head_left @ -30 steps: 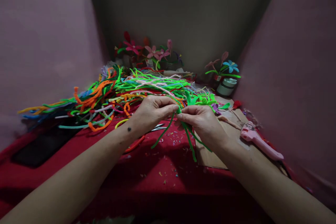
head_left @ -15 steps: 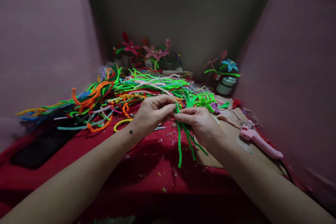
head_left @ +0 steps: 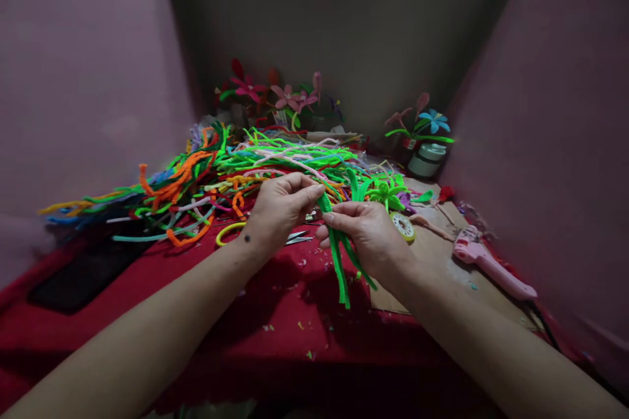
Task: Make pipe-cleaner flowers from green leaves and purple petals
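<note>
Between my two hands hang several green pipe cleaners [head_left: 338,265], bunched at the top with their ends dangling above the red cloth. My left hand [head_left: 280,209] pinches the upper end between thumb and fingers. Just below that, my right hand [head_left: 363,229] grips the same bunch, its lower fingers partly curled behind the strands. Under my left hand lie scissors with a yellow handle [head_left: 230,234] and bare blades [head_left: 299,237]. Beyond my right hand are a bright green pipe-cleaner flower [head_left: 386,193] and a yellow-rimmed roll of tape [head_left: 403,228].
A heap of coloured pipe cleaners [head_left: 285,160] spreads across the back and left. A black phone-like slab [head_left: 73,281] lies at left. On cardboard [head_left: 442,281] at right rests a pink glue gun [head_left: 491,265]. Finished flowers [head_left: 289,97] and a pale jar [head_left: 426,160] stand behind.
My left hand has shifted slightly left along the bunch's top, apart from my right fingertips. The hanging strands now lie closer together, and the tape roll shows more.
</note>
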Demonstrator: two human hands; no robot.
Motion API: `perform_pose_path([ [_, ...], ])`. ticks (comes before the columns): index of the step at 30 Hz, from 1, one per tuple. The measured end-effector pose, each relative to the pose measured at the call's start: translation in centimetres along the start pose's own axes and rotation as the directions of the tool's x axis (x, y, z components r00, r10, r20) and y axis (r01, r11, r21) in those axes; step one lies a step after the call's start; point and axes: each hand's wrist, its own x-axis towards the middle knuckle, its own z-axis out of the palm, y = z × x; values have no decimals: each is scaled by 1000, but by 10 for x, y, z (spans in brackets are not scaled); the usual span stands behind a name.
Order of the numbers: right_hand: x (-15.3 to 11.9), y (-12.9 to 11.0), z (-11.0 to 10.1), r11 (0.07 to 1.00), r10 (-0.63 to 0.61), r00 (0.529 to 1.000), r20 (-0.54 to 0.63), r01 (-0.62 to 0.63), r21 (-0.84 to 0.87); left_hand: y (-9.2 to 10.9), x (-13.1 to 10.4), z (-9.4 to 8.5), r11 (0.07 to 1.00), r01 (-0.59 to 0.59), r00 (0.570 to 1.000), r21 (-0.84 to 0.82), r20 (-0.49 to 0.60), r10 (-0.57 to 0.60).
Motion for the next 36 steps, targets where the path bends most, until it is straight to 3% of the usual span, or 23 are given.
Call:
perform_pose_path([
  [4,0,2,-5,1000,15,1000,27,-14,-11,-3,7,-8,986,153,956,-65,263,-131],
  [6,0,3,-6,1000,24,1000,19,-24,-3,-6,8,-8,984,177,937,-18,309,-163],
  [11,2,7,-3,999,23,1000,-5,-22,47,-12,6,-2,996,56,993,69,98,-63],
  [14,3,9,-2,995,70,997,-20,-68,75,-11,5,-1,982,-31,1000,186,9,30],
  [16,4,11,-2,992,83,996,-40,-79,98,-9,5,-2,976,-42,999,212,14,40],
  [21,4,16,-7,990,90,994,-57,-83,110,-7,8,-4,985,84,977,151,183,-111],
  [25,6,20,-9,982,109,994,14,-110,156,-10,9,-2,989,110,983,96,139,-123],
  [28,7,21,-10,969,166,984,67,-175,173,-14,9,-2,993,53,997,110,58,-60],
  [30,8,23,-10,963,198,976,95,-212,166,-17,9,-2,963,-69,997,259,-17,76],
  [33,6,27,-9,961,210,972,107,-225,161,-20,10,-3,812,-267,940,519,-46,338],
  [35,5,30,-9,964,202,975,92,-215,159,-19,10,-3,757,-297,915,581,-52,399],
  [36,4,31,-9,967,193,978,84,-204,152,-19,11,-3,775,-275,924,569,-67,377],
])
